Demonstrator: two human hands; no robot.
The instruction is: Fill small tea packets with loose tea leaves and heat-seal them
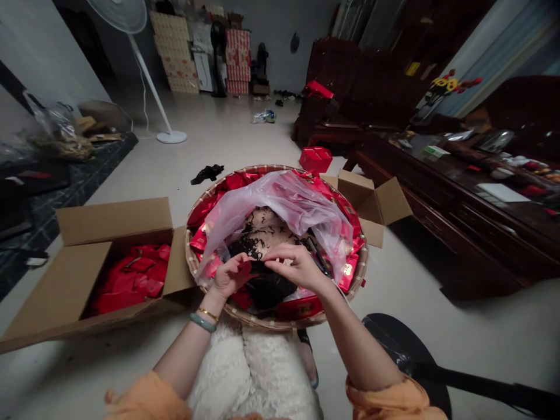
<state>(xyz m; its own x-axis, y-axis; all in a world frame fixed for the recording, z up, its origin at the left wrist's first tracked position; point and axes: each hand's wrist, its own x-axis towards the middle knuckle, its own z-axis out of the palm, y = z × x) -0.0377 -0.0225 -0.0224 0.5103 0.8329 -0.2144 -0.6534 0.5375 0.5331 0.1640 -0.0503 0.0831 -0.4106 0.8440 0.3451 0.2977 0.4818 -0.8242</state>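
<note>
Tiled floor is running away from a seated person, with a white pedestal fan [151, 81] standing toward 11 o'clock and a dark wooden worktop [455, 192] lining 3 o'clock. Round woven bamboo tray [262, 167] is resting on the floor, lined with red foil packets [350, 274] and partly covered by a translucent plastic bag [289, 204]. Dark loose tea leaves [266, 289] are lying in a heap at the tray's 6 o'clock, thinning into a scattered streak toward 11 o'clock, so their long axis is running roughly 6 to 11.

Left hand [230, 276] is hovering at the heap's 10 o'clock, its fingers [245, 265] curling inward. Right hand [292, 266] is above the heap's 12 o'clock, its fingers [273, 256] bunching toward the thumb. Whether either hand is pinching leaves cannot be told.

Judged handling: leaves are light, brittle and crumbly, with no single grip point, so they are best gathered from beneath. Bag is soft and likely slippery.
</note>
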